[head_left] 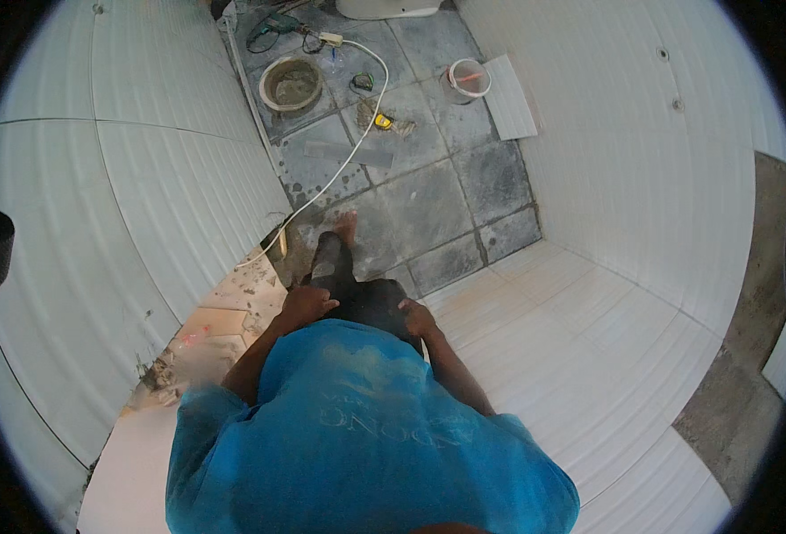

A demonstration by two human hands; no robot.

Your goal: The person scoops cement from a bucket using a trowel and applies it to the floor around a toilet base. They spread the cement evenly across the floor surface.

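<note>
Both my hands are at the dark trousers (357,298), just beyond the hem of my blue shirt (348,409). On the left side, my left hand (306,305) has its fingers bent in against the cloth and looks closed on it. My right hand (416,317) pinches the trousers at the other side. No tool shows in either hand. One bare foot (347,228) stands on the grey tiles ahead of me.
Grey floor tiles (424,209) carry a mortar bucket (291,85), a green drill (273,29), a yellow tape measure (382,121), a clear bucket (469,80) and a white cable (344,165). A loose white tile (510,98) leans on the right wall. Debris lies on the left ledge (219,325).
</note>
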